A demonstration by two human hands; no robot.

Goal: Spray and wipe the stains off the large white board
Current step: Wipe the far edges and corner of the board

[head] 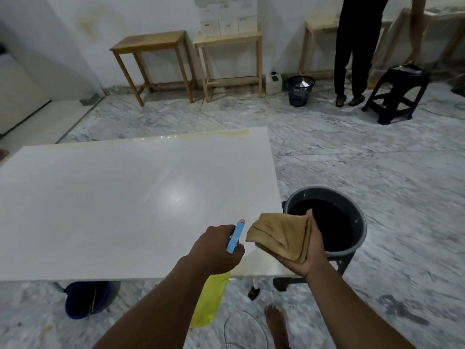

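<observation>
– White, glossy sheet: that is the board (pixel 113 210), lying flat and raised off the floor, filling the left and middle of the view. A blue bucket (pixel 85 301) sits under its near edge.
– How will it handle?
– Stiff and slick, I judge. It is broad and thin, so hard pressing at an unsupported edge could flex or tip it. No need to lift it; wipe with a flat palm.
– Where are the stains?
– A yellowish band (pixel 221 133) runs along the far edge, toward the far right corner.
– And the hands?
– The left hand (pixel 216 248) has its grip closed round a spray bottle (pixel 235 238). Its blue head points away over the near right corner, and the yellow body hangs below. Just right of it, the right hand (pixel 315 253) holds a folded tan cloth (pixel 279 238), soft and likely damp, grip wrapped under it. Further right stands a grey bucket (pixel 361 235) of dark water.
– Any writing?
– None readable. No label shows on the bottle, and the far boxes (pixel 226 18) are too blurred.
</observation>
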